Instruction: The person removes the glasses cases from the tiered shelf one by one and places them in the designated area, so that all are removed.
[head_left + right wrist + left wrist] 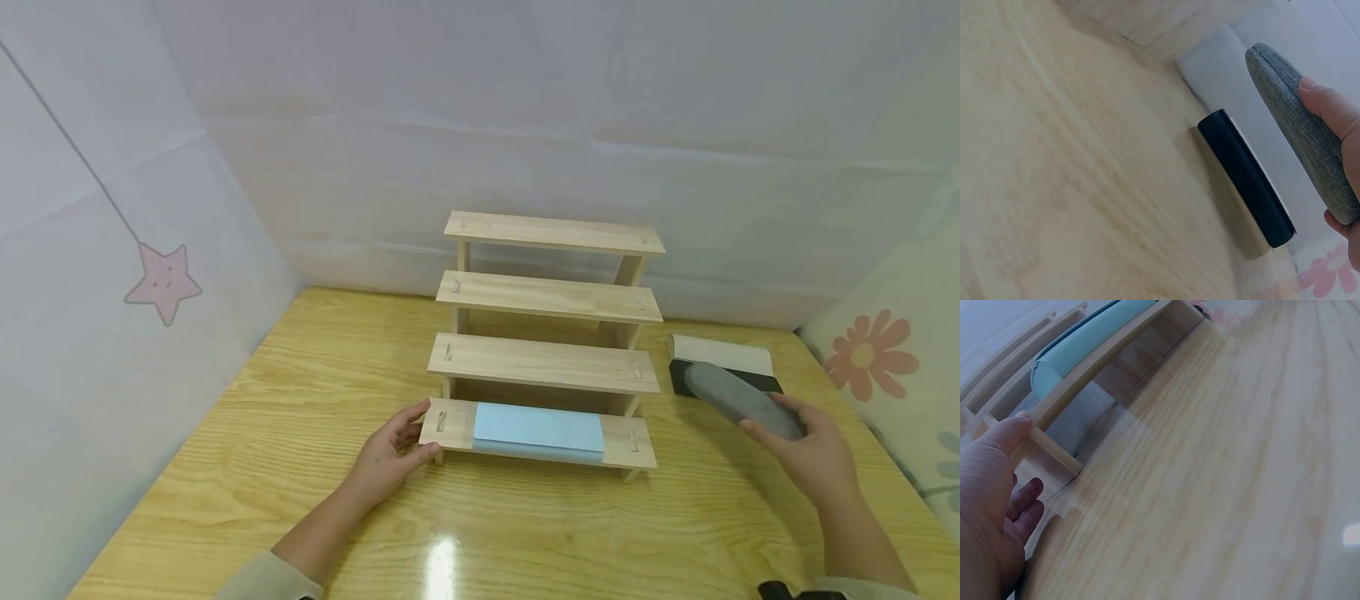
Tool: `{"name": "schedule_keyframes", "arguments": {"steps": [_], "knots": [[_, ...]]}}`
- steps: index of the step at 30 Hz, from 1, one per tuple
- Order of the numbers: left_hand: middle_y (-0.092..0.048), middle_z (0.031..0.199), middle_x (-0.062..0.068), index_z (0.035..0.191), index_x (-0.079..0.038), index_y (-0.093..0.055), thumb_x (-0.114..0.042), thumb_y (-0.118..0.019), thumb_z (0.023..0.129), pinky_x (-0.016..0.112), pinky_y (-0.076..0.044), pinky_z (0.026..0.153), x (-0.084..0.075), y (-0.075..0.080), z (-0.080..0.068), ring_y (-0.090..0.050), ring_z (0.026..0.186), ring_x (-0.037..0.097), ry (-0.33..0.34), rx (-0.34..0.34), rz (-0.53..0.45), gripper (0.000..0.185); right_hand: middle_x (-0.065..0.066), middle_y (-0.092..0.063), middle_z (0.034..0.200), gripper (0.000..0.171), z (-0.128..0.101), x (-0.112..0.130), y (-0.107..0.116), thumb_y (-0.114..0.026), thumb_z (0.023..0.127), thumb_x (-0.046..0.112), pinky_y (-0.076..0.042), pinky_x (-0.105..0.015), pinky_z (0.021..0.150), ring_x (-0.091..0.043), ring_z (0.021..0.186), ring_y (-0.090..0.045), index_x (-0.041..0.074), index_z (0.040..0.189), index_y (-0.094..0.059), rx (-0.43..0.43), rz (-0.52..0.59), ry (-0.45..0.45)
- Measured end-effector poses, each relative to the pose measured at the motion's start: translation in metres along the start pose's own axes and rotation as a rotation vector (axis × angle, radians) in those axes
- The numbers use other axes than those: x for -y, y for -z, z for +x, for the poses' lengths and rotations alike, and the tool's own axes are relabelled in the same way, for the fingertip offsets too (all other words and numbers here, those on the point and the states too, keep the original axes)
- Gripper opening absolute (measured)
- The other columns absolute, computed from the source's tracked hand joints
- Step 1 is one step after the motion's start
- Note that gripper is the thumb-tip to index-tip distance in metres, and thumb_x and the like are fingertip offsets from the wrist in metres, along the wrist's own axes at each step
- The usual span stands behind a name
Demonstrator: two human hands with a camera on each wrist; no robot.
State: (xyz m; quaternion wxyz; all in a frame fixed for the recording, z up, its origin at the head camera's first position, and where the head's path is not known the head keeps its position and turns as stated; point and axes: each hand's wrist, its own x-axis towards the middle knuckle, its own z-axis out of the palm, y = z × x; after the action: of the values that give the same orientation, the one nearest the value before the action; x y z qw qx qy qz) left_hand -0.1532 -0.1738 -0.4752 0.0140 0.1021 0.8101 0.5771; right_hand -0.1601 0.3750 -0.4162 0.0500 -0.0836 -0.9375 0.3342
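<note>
A light wooden stepped rack (543, 362) with several tiers stands on the table. My left hand (390, 454) grips the left end of its lowest tier, thumb at the front corner; the thumb (1016, 428) also shows on that edge in the left wrist view. On that tier lies a light blue glasses case (538, 429). To the right of the rack, my right hand (813, 446) holds a grey fabric glasses case (738, 400) raised above the table. In the right wrist view, the thumb (1329, 106) presses on this grey case (1300, 131).
A black and white case (720, 354) lies on the table right of the rack, partly covered by the grey one in the head view. White cloth walls (525, 125) enclose the wood-grain table (300, 400) at the back and sides.
</note>
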Motion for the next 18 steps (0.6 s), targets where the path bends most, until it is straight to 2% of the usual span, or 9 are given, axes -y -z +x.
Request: {"name": "schedule_keyframes", "arguments": {"steps": [3,9,14,18], "knots": [[-0.059,0.136,0.016,0.147,-0.013,-0.044,-0.023,-0.073,0.089,0.032,-0.051,0.098,0.0,0.0,0.0,-0.058,0.122,0.032,0.008,-0.001,0.001,0.066,-0.04,-0.028,0.149,0.084,0.0,-0.004,-0.004,-0.063,0.092,0.049,-0.034,-0.072,0.095,-0.062,0.128,-0.032,0.0,0.152,-0.031,0.002,-0.003,0.01],[-0.058,0.136,0.018,0.147,-0.011,-0.043,-0.023,-0.073,0.09,0.039,-0.05,0.101,0.0,0.0,0.0,-0.058,0.123,0.034,-0.004,0.003,0.003,0.066,-0.04,-0.029,0.148,0.082,0.001,-0.01,-0.011,-0.065,0.092,0.047,-0.032,-0.071,0.096,-0.062,0.129,-0.031,-0.002,0.15,-0.033,-0.012,-0.004,0.033],[-0.058,0.136,0.015,0.148,-0.013,-0.043,-0.022,-0.073,0.089,0.033,-0.051,0.098,0.0,0.0,0.0,-0.058,0.122,0.032,0.013,-0.003,0.001,0.067,-0.04,-0.03,0.148,0.083,-0.001,-0.012,-0.016,-0.065,0.091,0.049,-0.034,-0.07,0.096,-0.062,0.128,-0.032,-0.002,0.15,-0.034,0.007,-0.008,0.01],[-0.058,0.137,0.013,0.148,-0.015,-0.043,-0.023,-0.074,0.088,0.034,-0.051,0.098,-0.001,0.0,0.0,-0.058,0.123,0.032,0.031,-0.009,0.003,0.067,-0.04,-0.03,0.148,0.084,-0.002,-0.015,-0.018,-0.066,0.09,0.049,-0.033,-0.07,0.098,-0.062,0.129,-0.032,-0.002,0.149,-0.034,0.023,-0.017,0.007]]}}
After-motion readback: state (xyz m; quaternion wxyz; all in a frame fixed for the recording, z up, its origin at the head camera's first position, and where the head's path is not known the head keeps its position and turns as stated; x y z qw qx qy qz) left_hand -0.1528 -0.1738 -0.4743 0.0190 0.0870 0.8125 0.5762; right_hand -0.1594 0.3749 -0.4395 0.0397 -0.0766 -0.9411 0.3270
